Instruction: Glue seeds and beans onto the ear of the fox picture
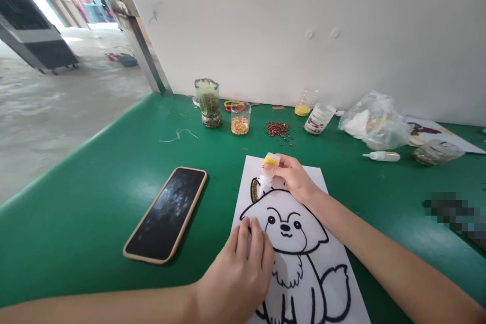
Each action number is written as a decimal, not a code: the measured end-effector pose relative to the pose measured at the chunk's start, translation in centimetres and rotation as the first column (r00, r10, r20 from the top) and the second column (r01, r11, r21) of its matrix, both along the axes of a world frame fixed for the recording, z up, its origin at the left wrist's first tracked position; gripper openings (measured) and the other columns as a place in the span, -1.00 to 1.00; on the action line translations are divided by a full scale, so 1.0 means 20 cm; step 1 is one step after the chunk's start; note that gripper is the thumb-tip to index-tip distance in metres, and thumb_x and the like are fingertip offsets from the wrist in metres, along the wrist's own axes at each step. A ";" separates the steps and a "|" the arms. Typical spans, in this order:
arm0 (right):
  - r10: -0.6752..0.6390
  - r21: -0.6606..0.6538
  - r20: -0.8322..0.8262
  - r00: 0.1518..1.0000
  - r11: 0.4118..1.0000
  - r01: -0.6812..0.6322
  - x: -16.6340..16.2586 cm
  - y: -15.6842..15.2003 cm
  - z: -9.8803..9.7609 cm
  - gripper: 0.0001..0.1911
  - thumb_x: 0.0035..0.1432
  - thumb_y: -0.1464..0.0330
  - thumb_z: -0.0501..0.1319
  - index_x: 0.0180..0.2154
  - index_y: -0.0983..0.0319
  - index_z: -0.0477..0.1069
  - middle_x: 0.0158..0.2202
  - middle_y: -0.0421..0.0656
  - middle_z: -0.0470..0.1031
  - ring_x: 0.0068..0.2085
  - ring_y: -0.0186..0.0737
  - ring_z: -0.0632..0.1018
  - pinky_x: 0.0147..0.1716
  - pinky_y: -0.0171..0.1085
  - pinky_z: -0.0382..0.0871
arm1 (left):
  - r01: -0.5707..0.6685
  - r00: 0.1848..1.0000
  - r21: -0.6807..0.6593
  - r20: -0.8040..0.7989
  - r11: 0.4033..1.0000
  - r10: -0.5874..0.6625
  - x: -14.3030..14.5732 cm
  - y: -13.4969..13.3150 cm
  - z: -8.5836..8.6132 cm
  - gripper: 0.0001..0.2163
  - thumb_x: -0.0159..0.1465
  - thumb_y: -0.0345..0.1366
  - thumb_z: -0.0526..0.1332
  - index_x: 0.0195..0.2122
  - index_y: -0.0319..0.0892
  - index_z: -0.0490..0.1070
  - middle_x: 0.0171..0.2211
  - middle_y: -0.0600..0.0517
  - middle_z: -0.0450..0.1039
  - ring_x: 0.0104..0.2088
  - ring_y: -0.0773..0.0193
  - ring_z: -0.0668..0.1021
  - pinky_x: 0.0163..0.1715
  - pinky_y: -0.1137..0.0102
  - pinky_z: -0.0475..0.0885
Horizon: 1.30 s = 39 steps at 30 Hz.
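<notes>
A white sheet with a black outline drawing of a dog (304, 263) lies on the green table (94, 202) in front of me. My right hand (294, 177) grips a small glue bottle (268, 171) with a yellow label, its tip tilted down onto the dog's left ear, where a strip of small seeds sits. My left hand (237, 273) rests on the sheet's left edge beside the dog's head, fingers pressed flat together on the paper.
A black phone in a tan case (167, 212) lies left of the sheet. Along the wall stand a jar of green seeds (208, 104), a cup of corn kernels (240, 119), a pile of red beans (279, 129), tipped jars, a plastic bag (374, 121) and a second glue bottle (381, 156).
</notes>
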State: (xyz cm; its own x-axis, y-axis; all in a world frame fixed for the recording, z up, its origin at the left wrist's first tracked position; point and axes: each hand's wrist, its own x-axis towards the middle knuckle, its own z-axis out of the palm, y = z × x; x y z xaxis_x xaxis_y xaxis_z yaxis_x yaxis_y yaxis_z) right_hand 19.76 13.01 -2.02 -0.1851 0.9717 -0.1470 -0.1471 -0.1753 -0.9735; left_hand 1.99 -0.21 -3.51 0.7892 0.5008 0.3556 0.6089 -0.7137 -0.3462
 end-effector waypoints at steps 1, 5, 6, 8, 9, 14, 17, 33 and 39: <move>-0.002 0.000 -0.004 1.000 1.000 0.002 0.00 0.00 0.00 -0.77 -0.16 0.27 0.39 -0.47 0.24 0.43 -0.46 -0.22 0.43 -0.43 -0.35 0.39 -0.39 -0.31 0.25 | -0.005 1.000 0.003 0.006 1.000 0.005 0.00 0.00 0.00 -0.66 0.23 -0.29 0.08 -0.04 -0.40 0.32 -0.05 -0.29 0.43 -0.05 -0.12 0.50 -0.15 0.14 0.44; -0.039 0.003 -0.027 0.999 0.999 0.040 0.01 0.01 0.00 -0.77 -0.18 0.27 0.40 -0.47 0.22 0.43 -0.45 -0.22 0.45 -0.41 -0.33 0.42 -0.36 -0.29 0.27 | -0.003 1.000 0.010 0.021 1.000 0.003 0.00 0.00 0.01 -0.67 0.22 -0.29 0.08 -0.05 -0.40 0.33 -0.07 -0.29 0.44 -0.07 -0.12 0.51 -0.16 0.15 0.45; -0.047 0.003 -0.029 0.998 0.999 0.047 0.01 0.01 -0.01 -0.77 -0.19 0.27 0.40 -0.46 0.22 0.43 -0.45 -0.22 0.46 -0.41 -0.32 0.42 -0.36 -0.29 0.27 | 0.003 1.000 0.006 0.017 1.000 -0.003 0.00 0.00 0.01 -0.67 0.22 -0.30 0.08 -0.05 -0.41 0.33 -0.07 -0.29 0.44 -0.07 -0.12 0.51 -0.16 0.15 0.46; -0.050 0.008 -0.030 0.998 0.999 0.050 0.01 0.01 -0.01 -0.76 -0.19 0.27 0.40 -0.46 0.22 0.43 -0.45 -0.23 0.45 -0.41 -0.32 0.42 -0.35 -0.29 0.28 | 0.008 1.000 0.001 0.013 1.000 -0.008 0.00 0.00 0.01 -0.67 0.23 -0.31 0.06 -0.05 -0.41 0.34 -0.07 -0.29 0.44 -0.07 -0.13 0.51 -0.17 0.15 0.46; -0.047 0.013 -0.028 0.999 0.999 0.047 0.01 0.01 -0.01 -0.76 -0.19 0.27 0.40 -0.46 0.21 0.43 -0.45 -0.23 0.46 -0.41 -0.32 0.43 -0.35 -0.29 0.28 | 0.007 1.000 0.001 0.012 1.000 -0.007 0.00 0.00 0.01 -0.67 0.23 -0.31 0.06 -0.05 -0.41 0.34 -0.07 -0.29 0.44 -0.07 -0.12 0.51 -0.18 0.15 0.46; -0.058 0.022 -0.016 0.998 0.998 0.058 0.00 0.00 0.00 -0.75 -0.20 0.26 0.40 -0.46 0.22 0.43 -0.45 -0.22 0.45 -0.41 -0.33 0.42 -0.37 -0.30 0.26 | 0.002 1.000 0.007 0.013 1.000 -0.002 0.00 0.00 0.01 -0.68 0.23 -0.31 0.05 -0.05 -0.40 0.32 -0.07 -0.30 0.44 -0.07 -0.10 0.52 -0.16 0.15 0.45; -0.062 0.027 -0.021 0.998 0.998 0.062 0.00 0.00 0.00 -0.75 -0.19 0.26 0.40 -0.47 0.23 0.42 -0.46 -0.23 0.44 -0.42 -0.35 0.40 -0.40 -0.31 0.24 | 0.001 1.000 0.012 0.011 1.000 -0.001 0.00 0.00 0.02 -0.68 0.22 -0.34 0.03 -0.05 -0.40 0.32 -0.07 -0.30 0.44 -0.08 -0.10 0.52 -0.15 0.15 0.44; -0.073 0.062 -0.022 0.997 0.995 0.074 0.00 0.01 -0.02 -0.75 -0.14 0.26 0.38 -0.46 0.22 0.37 -0.48 -0.27 0.38 -0.44 -0.35 0.37 -0.41 -0.32 0.21 | 0.002 1.000 0.003 0.001 1.000 -0.002 0.00 0.01 0.03 -0.68 0.22 -0.34 0.03 -0.05 -0.41 0.32 -0.06 -0.30 0.44 -0.08 -0.10 0.52 -0.16 0.16 0.45; -0.090 0.058 -0.029 0.996 0.994 0.091 0.00 0.02 -0.03 -0.74 -0.16 0.25 0.39 -0.46 0.21 0.37 -0.47 -0.26 0.39 -0.42 -0.33 0.38 -0.38 -0.30 0.24 | 0.001 1.000 0.007 -0.003 1.000 -0.001 0.00 0.00 0.02 -0.68 0.22 -0.36 0.01 -0.05 -0.41 0.32 -0.06 -0.30 0.44 -0.09 -0.09 0.53 -0.17 0.16 0.46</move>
State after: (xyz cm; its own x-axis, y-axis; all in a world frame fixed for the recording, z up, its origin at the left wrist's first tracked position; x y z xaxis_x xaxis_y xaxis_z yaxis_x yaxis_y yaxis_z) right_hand 19.85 13.45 -2.56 -0.0991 0.9914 -0.0853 -0.1855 -0.1026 -0.9773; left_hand 1.95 -0.23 -3.03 0.7907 0.4978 0.3563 0.6072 -0.7117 -0.3532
